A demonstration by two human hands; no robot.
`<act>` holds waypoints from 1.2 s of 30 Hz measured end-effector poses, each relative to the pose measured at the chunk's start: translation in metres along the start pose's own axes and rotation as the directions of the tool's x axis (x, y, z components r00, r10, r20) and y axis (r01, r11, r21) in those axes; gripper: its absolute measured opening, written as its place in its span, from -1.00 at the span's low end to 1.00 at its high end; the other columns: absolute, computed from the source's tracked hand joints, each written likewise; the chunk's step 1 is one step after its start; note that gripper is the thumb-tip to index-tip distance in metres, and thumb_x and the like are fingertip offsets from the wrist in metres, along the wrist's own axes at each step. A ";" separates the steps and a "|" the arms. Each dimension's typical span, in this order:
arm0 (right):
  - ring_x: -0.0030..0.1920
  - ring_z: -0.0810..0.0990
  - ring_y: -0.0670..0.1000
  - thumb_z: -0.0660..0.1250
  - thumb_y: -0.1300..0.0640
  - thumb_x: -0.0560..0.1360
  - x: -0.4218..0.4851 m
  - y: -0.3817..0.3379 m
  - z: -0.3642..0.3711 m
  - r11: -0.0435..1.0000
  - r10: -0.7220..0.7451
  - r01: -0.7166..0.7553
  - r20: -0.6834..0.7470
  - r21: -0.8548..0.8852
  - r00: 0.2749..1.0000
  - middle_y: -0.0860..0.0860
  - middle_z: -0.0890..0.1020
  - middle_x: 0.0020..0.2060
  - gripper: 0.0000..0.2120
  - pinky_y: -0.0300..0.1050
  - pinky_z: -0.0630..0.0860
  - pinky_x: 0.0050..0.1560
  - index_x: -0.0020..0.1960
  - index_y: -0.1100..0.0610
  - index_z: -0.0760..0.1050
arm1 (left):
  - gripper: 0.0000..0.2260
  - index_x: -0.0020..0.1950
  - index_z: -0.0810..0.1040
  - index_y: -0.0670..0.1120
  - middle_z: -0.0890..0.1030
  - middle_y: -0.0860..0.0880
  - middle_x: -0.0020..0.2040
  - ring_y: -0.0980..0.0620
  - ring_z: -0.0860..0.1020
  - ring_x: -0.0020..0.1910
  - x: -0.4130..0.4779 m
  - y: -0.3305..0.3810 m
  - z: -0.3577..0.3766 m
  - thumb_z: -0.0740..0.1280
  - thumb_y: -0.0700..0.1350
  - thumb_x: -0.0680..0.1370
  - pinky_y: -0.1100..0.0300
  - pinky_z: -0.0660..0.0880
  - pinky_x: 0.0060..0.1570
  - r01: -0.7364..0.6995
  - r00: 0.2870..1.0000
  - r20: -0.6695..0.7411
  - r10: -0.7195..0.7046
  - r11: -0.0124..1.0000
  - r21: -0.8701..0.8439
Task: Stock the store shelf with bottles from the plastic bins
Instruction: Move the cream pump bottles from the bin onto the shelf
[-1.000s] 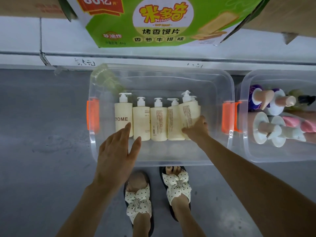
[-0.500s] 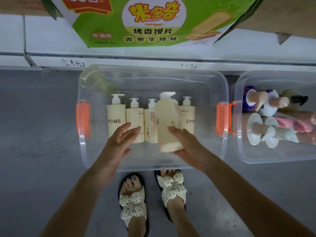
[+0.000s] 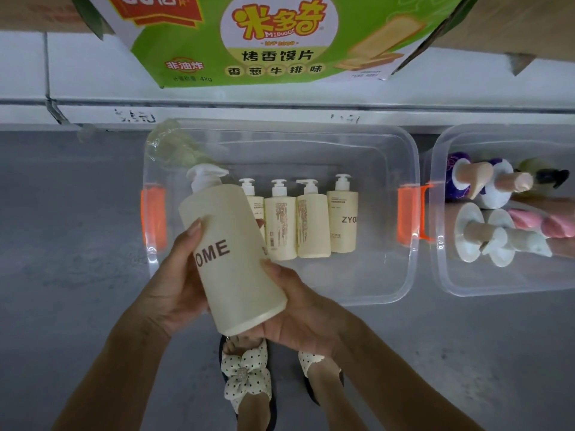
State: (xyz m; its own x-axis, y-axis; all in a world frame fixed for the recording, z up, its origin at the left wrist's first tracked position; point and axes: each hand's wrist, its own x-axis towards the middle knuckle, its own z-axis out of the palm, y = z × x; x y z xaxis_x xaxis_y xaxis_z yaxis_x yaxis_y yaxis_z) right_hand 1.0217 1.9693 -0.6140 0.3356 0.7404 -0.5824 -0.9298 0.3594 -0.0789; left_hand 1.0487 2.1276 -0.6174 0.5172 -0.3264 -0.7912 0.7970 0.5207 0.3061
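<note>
A person looks down at both hands holding a cream pump bottle (image 3: 230, 253) above a grey floor (image 3: 62, 244). The bottle is tilted, its white pump pointing far and left, its base toward the person, with brown letters "OME" showing on its side. The left hand (image 3: 177, 281) grips the bottle's left side, thumb laid across the front. The right hand (image 3: 298, 312) cups the base from below, thumb against the right side.

Just beyond the hands, a clear plastic bin (image 3: 401, 284) with orange handles sits on the floor. A row of bottles (image 3: 311, 225), four of the same cream kind, stands upright inside it. To the right, touching or nearly touching it, a second bin (image 3: 441, 269) holds mixed pump bottles, some lying on their sides. On the far side, a white shelf (image 3: 93, 73) carries a green carton (image 3: 280, 42) with Chinese lettering. Near the bottom edge, the person's feet wear spotted bow sandals (image 3: 247, 374).
</note>
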 end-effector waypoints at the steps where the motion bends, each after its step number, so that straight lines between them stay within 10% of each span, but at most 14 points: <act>1: 0.13 0.57 0.03 0.54 -0.21 0.20 0.001 -0.003 -0.003 1.000 0.010 -0.010 -0.013 -0.023 1.000 0.08 0.53 0.14 -0.07 -0.04 0.57 0.07 0.41 0.14 0.26 | -0.19 0.09 0.65 -0.04 0.62 -0.17 0.13 -0.10 0.63 0.02 0.001 0.001 0.001 0.63 0.21 -0.11 -0.03 0.60 -0.06 -0.010 1.000 -0.004 0.010 1.000 0.001; 8: 0.26 0.52 0.09 0.18 -0.17 0.52 0.003 -0.028 -0.032 0.918 0.054 -0.165 -0.298 -0.360 0.953 0.08 0.58 0.19 -0.54 0.03 0.43 0.31 0.24 0.14 0.43 | -0.25 0.00 0.68 -0.04 0.68 -0.10 -0.07 -0.05 0.66 -0.14 0.006 0.007 0.000 0.59 0.24 -0.13 -0.01 0.61 -0.19 -0.008 0.999 -0.052 0.008 1.000 -0.002; 14: 0.12 0.49 0.02 0.20 0.21 0.57 0.012 -0.071 -0.093 0.556 -0.557 -0.355 -0.654 -0.752 0.513 0.05 0.51 0.17 -0.74 -0.25 0.44 -0.06 0.25 0.17 0.42 | -0.34 -0.02 0.70 0.03 0.68 -0.05 -0.05 0.00 0.66 -0.17 0.006 0.008 -0.009 0.57 0.28 -0.05 -0.04 0.58 -0.11 -0.067 0.997 -0.042 0.068 0.998 0.017; 18: 0.24 0.42 0.18 0.23 0.25 0.53 0.018 -0.101 -0.133 0.306 -0.658 -0.562 -0.597 -0.768 0.458 0.14 0.41 0.28 -0.53 0.07 0.45 0.17 0.40 0.17 0.20 | -0.35 -0.03 0.70 0.04 0.69 -0.05 -0.04 -0.01 0.66 -0.16 0.010 0.000 -0.019 0.57 0.28 -0.05 -0.03 0.60 -0.14 -0.040 0.997 -0.060 0.042 0.999 0.036; 22: -0.03 0.52 0.14 0.23 0.21 0.55 0.030 -0.126 -0.146 0.409 -0.584 -0.569 -0.684 -0.713 0.437 0.11 0.49 -0.04 -0.50 0.02 0.54 -0.13 0.41 0.18 0.08 | -0.34 -0.07 0.71 0.02 0.69 -0.10 -0.09 -0.04 0.66 -0.21 0.014 -0.010 -0.026 0.58 0.27 -0.09 -0.01 0.61 -0.19 0.038 0.998 -0.043 -0.037 0.998 0.044; 28: 0.00 0.49 0.12 0.33 0.12 0.50 0.050 -0.142 -0.159 0.701 -0.429 -0.444 -0.827 -0.558 0.362 0.08 0.44 -0.11 -0.33 0.01 0.44 0.02 0.44 0.18 0.01 | -0.32 -0.05 0.70 0.00 0.68 -0.13 -0.07 -0.06 0.66 -0.19 0.021 -0.023 -0.032 0.60 0.24 -0.10 0.02 0.62 -0.20 0.068 0.997 -0.042 -0.067 0.998 0.016; 32: 0.09 0.53 0.14 0.40 0.07 0.47 0.048 -0.148 -0.160 0.700 -0.424 -0.421 -0.810 -0.576 0.404 0.14 0.48 0.19 -0.38 0.03 0.48 0.08 0.39 0.21 0.18 | -0.32 -0.06 0.71 0.00 0.68 -0.14 -0.07 -0.06 0.66 -0.18 0.023 -0.025 -0.034 0.60 0.24 -0.11 0.02 0.62 -0.21 0.059 0.997 -0.046 -0.058 0.998 0.011; 36: -0.23 0.51 -0.07 0.40 0.18 0.47 0.037 -0.143 -0.163 0.683 -0.467 -0.362 -0.760 -0.635 0.452 -0.02 0.51 -0.20 -0.51 -0.20 0.38 -0.32 0.31 0.20 0.28 | -0.31 -0.04 0.70 0.02 0.69 -0.11 -0.06 -0.06 0.67 -0.17 0.025 -0.025 -0.035 0.59 0.26 -0.11 -0.03 0.60 -0.16 0.023 0.998 -0.067 -0.022 1.000 0.011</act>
State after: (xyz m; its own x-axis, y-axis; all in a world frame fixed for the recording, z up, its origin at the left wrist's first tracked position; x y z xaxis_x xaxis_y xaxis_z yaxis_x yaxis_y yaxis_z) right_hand 1.1423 1.8530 -0.7562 0.4711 -0.2650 -0.8414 -0.8522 -0.3829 -0.3566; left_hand 1.0309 2.1344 -0.6635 0.4778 -0.2844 -0.8311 0.8120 0.5041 0.2943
